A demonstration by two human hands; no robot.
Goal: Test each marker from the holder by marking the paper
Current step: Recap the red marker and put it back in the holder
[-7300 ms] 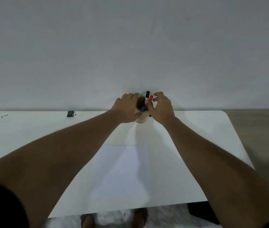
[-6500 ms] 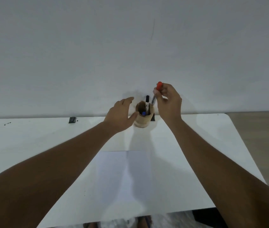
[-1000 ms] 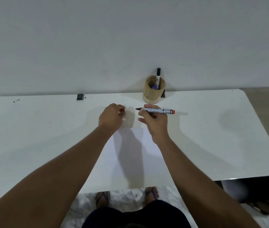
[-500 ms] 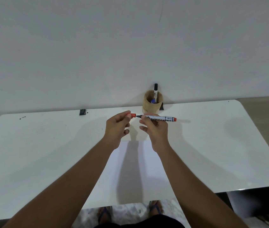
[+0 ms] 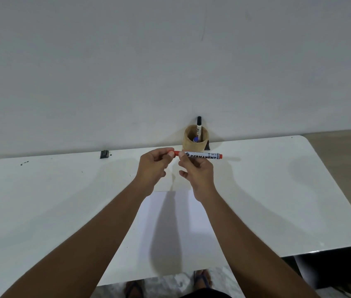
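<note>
I see the red permanent marker (image 5: 200,156) held level above the white counter (image 5: 277,190), in front of the wooden holder (image 5: 195,145). My right hand (image 5: 197,172) is closed around its barrel; my left hand (image 5: 154,166) pinches the red cap (image 5: 176,153) at its end. The paper (image 5: 170,222) lies beneath my forearms. A black marker (image 5: 199,125) and a blue one (image 5: 195,139) stand in the holder.

A red marker (image 5: 202,156) labelled PERMANENT lies level in the air, its cap on, above the white paper (image 5: 170,229) and near the tan holder (image 5: 195,141) with two upright markers.
</note>
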